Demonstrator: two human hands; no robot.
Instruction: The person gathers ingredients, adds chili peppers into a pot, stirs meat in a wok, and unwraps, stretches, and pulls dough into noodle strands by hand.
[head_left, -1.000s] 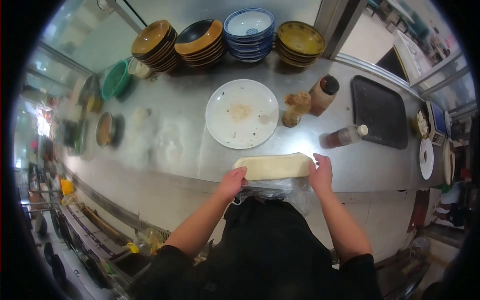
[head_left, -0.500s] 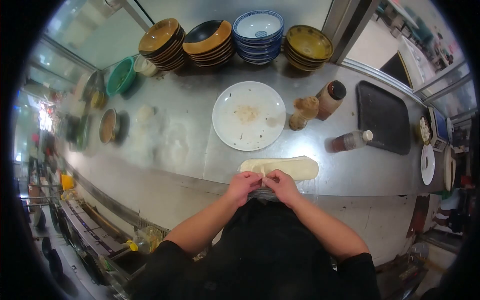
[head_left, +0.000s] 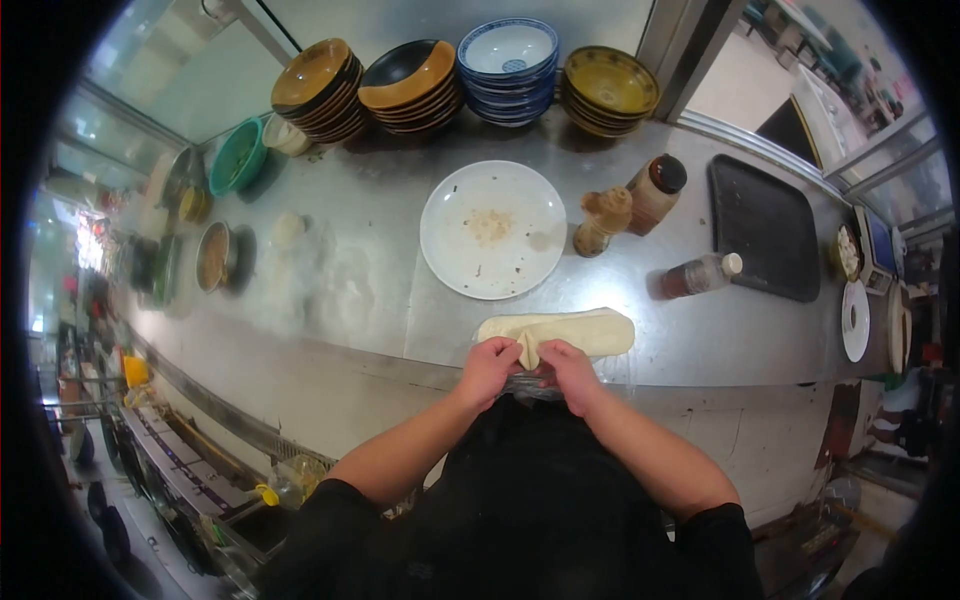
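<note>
A long, pale slab of dough [head_left: 595, 332] lies along the front edge of the metal counter. My left hand [head_left: 488, 370] pinches the dough's near edge, and my right hand [head_left: 568, 372] grips it just to the right. Between my fingertips a small flap of dough is raised and folded. Clear plastic film [head_left: 535, 388] shows under my hands at the counter edge. Behind the dough stands a white round plate [head_left: 492, 230] with brown specks on it.
Stacked bowls [head_left: 508, 70] line the back. A wooden grinder [head_left: 602, 220], a dark-capped jar [head_left: 655, 195], a bottle [head_left: 700, 276] and a black tray [head_left: 765, 228] are at right. To the left are a green basin [head_left: 238, 157] and a metal bowl [head_left: 216, 257].
My hands came together from the dough's two ends to its near edge left of centre. Over the last half second the pinched piece has become a larger raised fold.
</note>
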